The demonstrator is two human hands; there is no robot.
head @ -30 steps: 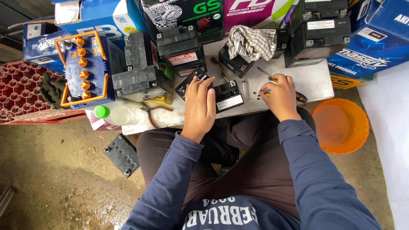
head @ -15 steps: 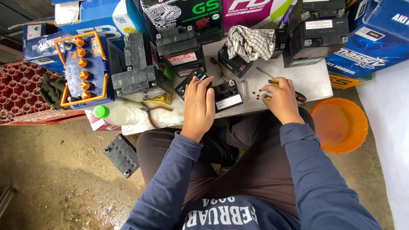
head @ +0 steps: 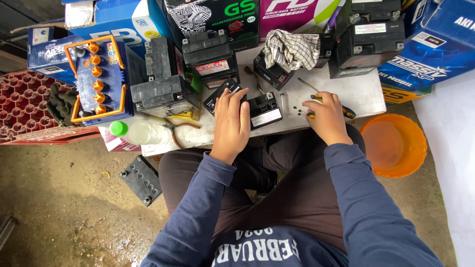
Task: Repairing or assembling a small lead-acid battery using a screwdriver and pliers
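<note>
The left hand [head: 231, 121] lies palm down with its fingers together and stretched forward, flat across the left part of a small black box-shaped battery with a white label [head: 263, 111]. The fingertips reach past the battery's far edge toward a second small black battery lying tilted [head: 221, 95] just beside it. The hand presses on top rather than wrapping around; the wrist is straight and the dark blue sleeve [head: 198, 207] runs back toward the body.

The small battery sits near the front edge of the pale, stained work surface [head: 363, 91], roughly midway between the two hands.

The right hand [head: 326, 116] rests on the surface to the right, well apart from the battery. Its fingers are curled inward, closed around a screwdriver with a yellow-and-black handle [head: 346, 111], whose thin metal shaft [head: 307, 85] points away up and to the left. A few tiny dark bits [head: 296, 110] lie on the surface between the hand and the battery; what they are is too small to tell.

Farther back stand larger black batteries [head: 210, 57], a checked cloth [head: 291, 48] draped over one, and coloured cartons. To the left are a blue battery with orange caps and an orange frame [head: 99, 81], a clear plastic bottle with a green cap [head: 141, 132], and pliers with reddish handles [head: 180, 131]. An orange plastic basin [head: 393, 146] sits on the floor at the right, and a dark battery lid [head: 141, 179] lies on the ground at the left.
</note>
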